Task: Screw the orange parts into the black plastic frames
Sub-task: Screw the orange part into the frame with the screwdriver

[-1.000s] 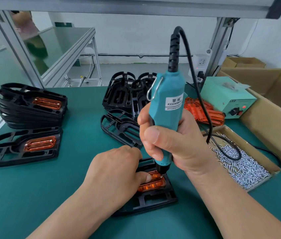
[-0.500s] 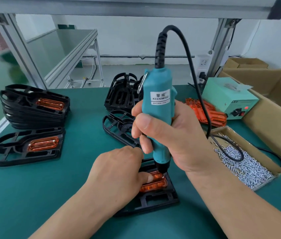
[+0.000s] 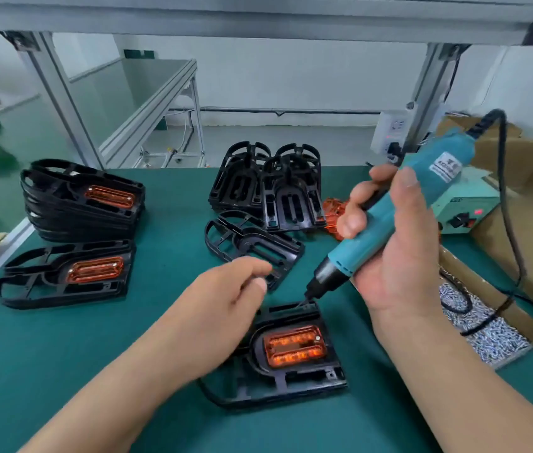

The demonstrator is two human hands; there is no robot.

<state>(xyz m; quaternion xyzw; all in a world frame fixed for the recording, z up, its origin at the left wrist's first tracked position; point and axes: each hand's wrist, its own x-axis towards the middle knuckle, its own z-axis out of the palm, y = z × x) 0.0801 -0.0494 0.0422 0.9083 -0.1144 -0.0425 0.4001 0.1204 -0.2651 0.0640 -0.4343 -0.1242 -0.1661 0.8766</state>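
Seemingly between fastenings: right hand (image 3: 399,256) clamped on tilted screwdriver (image 3: 386,227), tip at far edge of frame (image 3: 291,385); left hand (image 3: 226,299) loose, empty. Next, likely: pick from screws (image 3: 487,336) for orange part (image 3: 294,349).

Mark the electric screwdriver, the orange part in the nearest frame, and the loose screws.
electric screwdriver (image 3: 350,253): head view, teal barrel near the black nose.
orange part (image 3: 294,349): head view, its centre.
loose screws (image 3: 494,344): head view, middle of the pile.

Glossy black plastic frame (image 3: 278,380), translucent orange part (image 3: 294,349), matt green mat (image 3: 167,276), shiny metal screws (image 3: 494,341)
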